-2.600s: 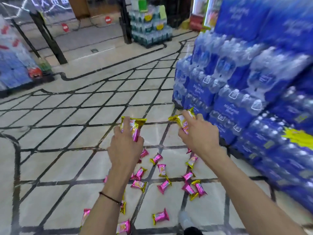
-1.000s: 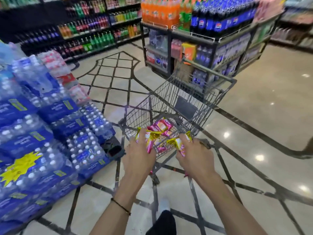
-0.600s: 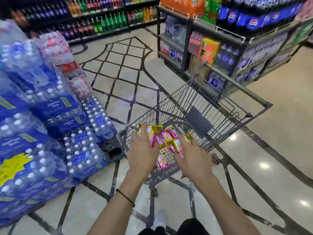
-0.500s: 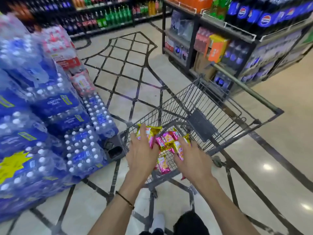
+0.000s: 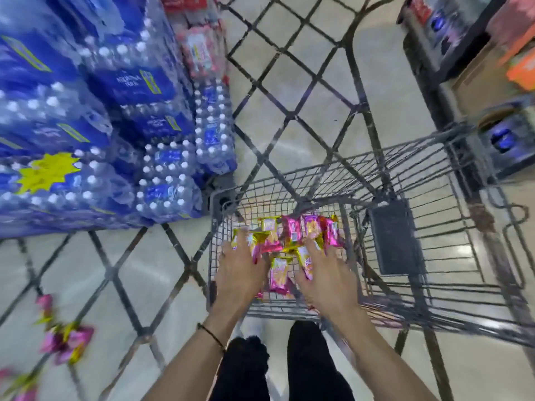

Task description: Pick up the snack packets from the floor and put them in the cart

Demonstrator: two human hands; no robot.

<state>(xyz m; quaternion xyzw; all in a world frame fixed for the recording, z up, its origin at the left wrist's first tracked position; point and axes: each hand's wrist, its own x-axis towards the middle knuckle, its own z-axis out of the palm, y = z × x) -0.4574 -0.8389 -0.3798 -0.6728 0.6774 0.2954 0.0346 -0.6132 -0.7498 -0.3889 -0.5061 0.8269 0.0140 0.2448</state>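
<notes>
**A:** What do the snack packets (image 5: 295, 233) look like?

**B:** They are small, shiny pink wrappers with gold crimped ends and a pale picture on the front. Motion blur hides the print.

**A:** Where do they lie from the hands?

**B:** A loose heap sits on the wire bottom of the cart (image 5: 211, 250), just beyond the fingertips of both hands. A single pink packet (image 5: 278, 273) lies lengthways in the gap between the two hands, close to the thumbs.

**A:** And the left hand (image 5: 240, 276)?

**B:** It is palm down over the near end of the basket. Its fingers stretch forward across a gold-ended packet (image 5: 256, 240) that pokes out past the fingertips. The blur is too strong to tell whether the thumb pinches it.

**A:** The right hand (image 5: 324, 282)?

**B:** It is alongside and apart from the left, with its fingers spread over another packet (image 5: 306, 260) that shows between forefinger and thumb. I cannot tell whether it grips the packet or merely touches it.

**A:** Are any outside the cart?

**B:** Yes. Some floor packets (image 5: 68, 340) lie well off to the left of the left hand, nearer the person, on the pale tiled floor (image 5: 318, 96).

**A:** Anything else close by?

**B:** Stacked water bottle packs (image 5: 115, 111) stand beyond and left of the left hand. A dark flap (image 5: 396, 235) stands inside the cart to the right of the right hand, and there is a thin band (image 5: 211, 335) around the left wrist.
</notes>
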